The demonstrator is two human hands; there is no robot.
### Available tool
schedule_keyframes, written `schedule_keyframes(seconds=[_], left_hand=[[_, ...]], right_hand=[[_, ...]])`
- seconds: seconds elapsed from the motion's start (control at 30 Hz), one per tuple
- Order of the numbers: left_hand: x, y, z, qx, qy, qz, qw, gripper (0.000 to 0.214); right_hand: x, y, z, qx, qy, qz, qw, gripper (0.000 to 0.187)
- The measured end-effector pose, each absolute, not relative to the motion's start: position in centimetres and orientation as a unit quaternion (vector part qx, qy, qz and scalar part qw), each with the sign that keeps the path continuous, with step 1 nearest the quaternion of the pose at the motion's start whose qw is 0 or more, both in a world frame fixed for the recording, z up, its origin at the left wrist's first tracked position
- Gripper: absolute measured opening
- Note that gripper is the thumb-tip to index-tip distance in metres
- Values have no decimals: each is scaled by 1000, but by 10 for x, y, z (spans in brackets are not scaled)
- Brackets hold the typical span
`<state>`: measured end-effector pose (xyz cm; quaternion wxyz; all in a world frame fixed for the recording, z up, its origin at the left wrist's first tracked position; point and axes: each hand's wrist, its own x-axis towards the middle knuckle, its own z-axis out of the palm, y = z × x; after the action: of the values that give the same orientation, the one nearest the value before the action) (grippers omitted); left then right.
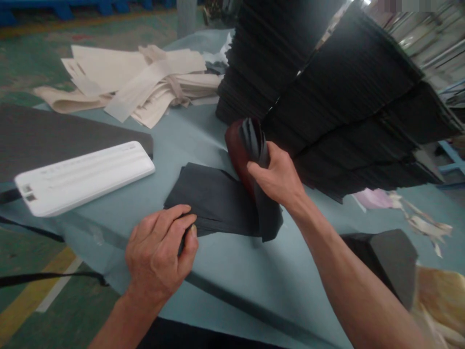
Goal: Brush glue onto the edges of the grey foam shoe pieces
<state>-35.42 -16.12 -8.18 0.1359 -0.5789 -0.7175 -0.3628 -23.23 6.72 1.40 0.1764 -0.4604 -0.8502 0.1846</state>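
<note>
A bundle of black fabric strips lies on the blue-grey table cover. My left hand pinches the bundle's near left corner, fingers closed on it. My right hand grips the bundle's far end, folding the strips up around a dark red rounded object. The strips fan out above my right thumb.
Tall stacks of black cut pieces rise at the back right. A heap of cream fabric pieces lies at the back left. A white flat device rests on a dark grey sheet. A black block sits at right.
</note>
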Motion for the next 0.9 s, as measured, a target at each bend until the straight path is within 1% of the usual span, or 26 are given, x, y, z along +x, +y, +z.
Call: schedule_keyframes(seconds=[0.07, 0.17, 0.3, 0.37, 0.47, 0.63, 0.73, 0.9], left_hand=[[-355, -161, -82, -584, -714, -360, 141, 17], [-357, -161, -83, -590, -710, -356, 143, 18], [-360, -162, -85, -593, -714, -347, 136, 17], [-362, -163, -86, -596, -715, -339, 136, 17], [-366, -164, -86, -607, -708, -336, 133, 16], [-368, -166, -86, -598, -713, -334, 147, 14], [-368, -167, -86, -597, -722, -320, 142, 13], [-369, -167, -84, -589, -728, -322, 138, 10]], right_hand=[[-218, 78, 13, -470, -821, 230, 230, 10], [-195, 89, 11, -472, -782, 281, 295, 12], [-169, 95, 12, -484, -744, 287, 360, 13], [-159, 94, 15, -490, -734, 283, 375, 12], [-146, 90, 20, -507, -729, 269, 374, 12], [-128, 83, 20, -538, -716, 246, 370, 22], [-116, 80, 21, -538, -691, 257, 408, 21], [-102, 69, 27, -544, -613, 322, 474, 19]])
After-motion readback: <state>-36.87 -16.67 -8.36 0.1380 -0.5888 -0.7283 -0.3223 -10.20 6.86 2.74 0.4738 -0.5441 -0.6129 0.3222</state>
